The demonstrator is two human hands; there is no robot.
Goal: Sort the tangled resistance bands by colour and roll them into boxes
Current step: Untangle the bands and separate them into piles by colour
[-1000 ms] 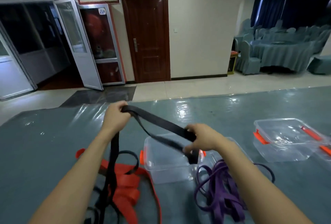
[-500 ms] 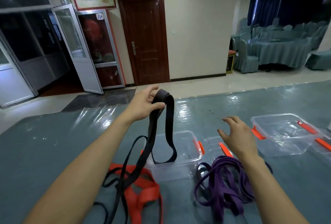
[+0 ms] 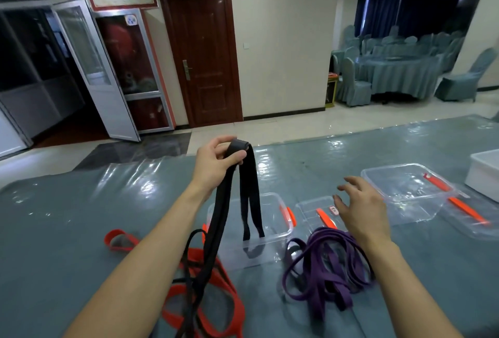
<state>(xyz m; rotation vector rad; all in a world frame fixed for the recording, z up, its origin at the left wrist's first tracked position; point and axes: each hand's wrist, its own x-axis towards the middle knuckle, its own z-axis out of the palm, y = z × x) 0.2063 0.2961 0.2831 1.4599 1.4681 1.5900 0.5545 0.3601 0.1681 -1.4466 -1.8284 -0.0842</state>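
Observation:
My left hand [image 3: 213,163] is raised over the table and pinches the folded top of a black band [image 3: 249,191]. One loop of it hangs down into a clear plastic box [image 3: 272,251] with orange latches; the other strands trail left into the pile. My right hand [image 3: 359,204] hovers with fingers spread and holds nothing, above a heap of purple bands [image 3: 324,267]. Red bands [image 3: 205,291] lie tangled with the black one near the table's front.
A clear lid [image 3: 313,212] with an orange clip lies beside the box. A second clear box [image 3: 407,193] and its lid [image 3: 475,218] stand to the right, a white container [image 3: 483,173] beyond. The table [image 3: 67,229] has a glossy grey-green cover.
My right hand has let go of the black band and moved right, over the purple heap. My left hand has lifted the band's top, so its loop now hangs into the clear box.

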